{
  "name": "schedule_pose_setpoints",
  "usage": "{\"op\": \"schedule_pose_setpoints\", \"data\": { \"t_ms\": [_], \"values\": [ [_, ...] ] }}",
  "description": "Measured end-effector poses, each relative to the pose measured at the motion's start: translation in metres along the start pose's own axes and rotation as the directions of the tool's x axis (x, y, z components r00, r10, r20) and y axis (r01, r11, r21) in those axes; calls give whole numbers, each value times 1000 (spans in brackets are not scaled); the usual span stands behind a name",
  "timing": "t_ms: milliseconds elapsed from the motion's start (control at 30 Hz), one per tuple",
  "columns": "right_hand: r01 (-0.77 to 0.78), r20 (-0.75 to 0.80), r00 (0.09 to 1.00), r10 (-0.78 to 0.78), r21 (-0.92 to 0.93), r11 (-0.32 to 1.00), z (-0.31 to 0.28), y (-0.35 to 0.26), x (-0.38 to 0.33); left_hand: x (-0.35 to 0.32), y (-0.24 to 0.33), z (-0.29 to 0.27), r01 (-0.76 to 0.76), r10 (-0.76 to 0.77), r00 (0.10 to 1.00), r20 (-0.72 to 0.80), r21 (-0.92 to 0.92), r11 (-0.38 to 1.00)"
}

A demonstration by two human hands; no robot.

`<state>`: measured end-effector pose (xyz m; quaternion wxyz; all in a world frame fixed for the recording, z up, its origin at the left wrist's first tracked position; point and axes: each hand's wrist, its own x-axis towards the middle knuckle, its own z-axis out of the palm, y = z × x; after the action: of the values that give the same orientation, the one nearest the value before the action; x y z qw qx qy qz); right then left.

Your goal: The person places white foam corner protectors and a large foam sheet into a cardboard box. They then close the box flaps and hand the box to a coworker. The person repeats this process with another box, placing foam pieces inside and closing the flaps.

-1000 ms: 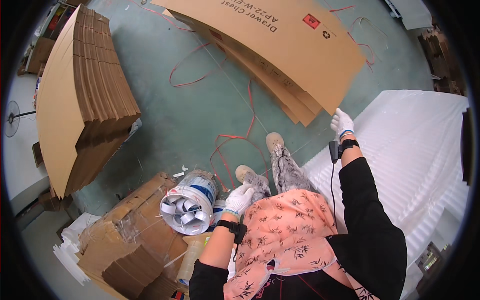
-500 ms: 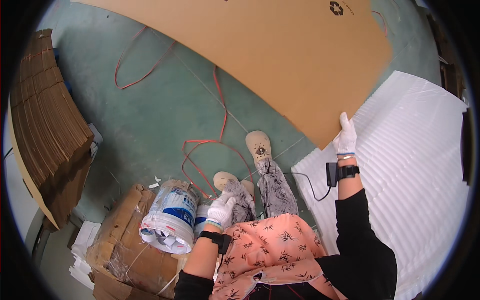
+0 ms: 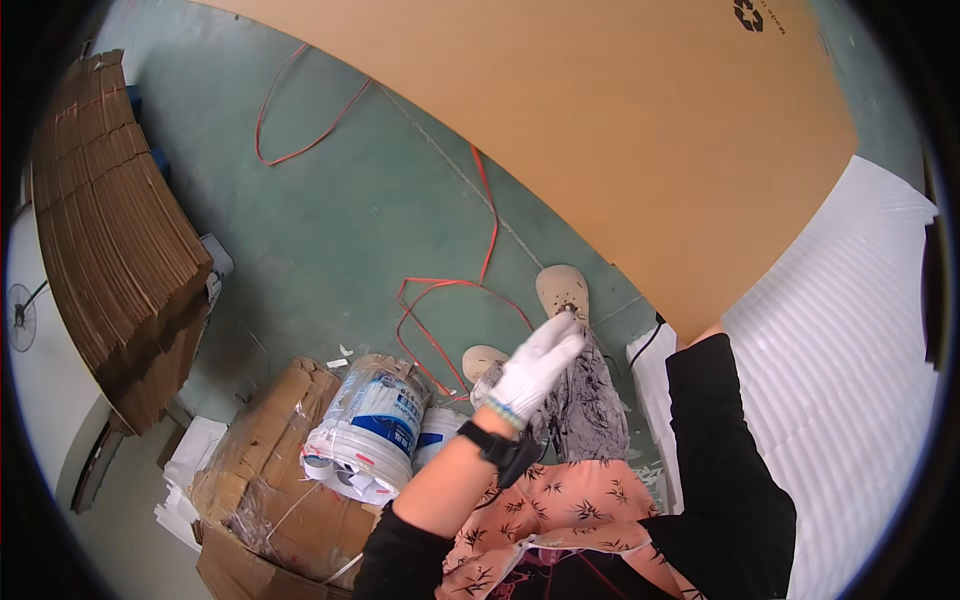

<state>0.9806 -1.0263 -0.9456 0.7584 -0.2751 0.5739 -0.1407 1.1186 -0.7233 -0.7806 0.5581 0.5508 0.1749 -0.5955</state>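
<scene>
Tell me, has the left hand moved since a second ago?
Yes. The left hand has risen away from the white bucket it was beside and now reaches out over the person's legs toward the shoes.

Bright, even daylight with soft shadows; sharp centre, strong fisheye bending and black vignette at the rim.

- A packing workshop or warehouse: green concrete floor (image 3: 330, 230).
- Stacked flat cardboard sheets (image 3: 110, 230) far left of the left hand (image 3: 535, 365).
- White foam sheeting (image 3: 850, 390) to its right.
</scene>
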Motion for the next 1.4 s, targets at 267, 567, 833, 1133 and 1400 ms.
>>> {"op": "schedule_pose_setpoints", "data": {
  "t_ms": [267,567,833,1133,1400],
  "values": [
    [158,27,987,-155,-164,974,29,16,-71,17,97,95,-270,280,959,-45,163,949],
    [522,311,845,-436,-298,799,142,-127,-157,-66,129,52,-556,628,775,68,-400,729],
    [536,508,785,-356,-266,801,258,-332,-409,-50,161,56,22,450,865,220,-914,405],
    [622,553,729,-403,-292,726,272,-359,-629,-212,182,96,129,678,721,141,-989,68],
    [752,581,585,-565,-130,646,243,-353,-770,-348,197,102,90,845,531,60,-996,14]
  ]
}}
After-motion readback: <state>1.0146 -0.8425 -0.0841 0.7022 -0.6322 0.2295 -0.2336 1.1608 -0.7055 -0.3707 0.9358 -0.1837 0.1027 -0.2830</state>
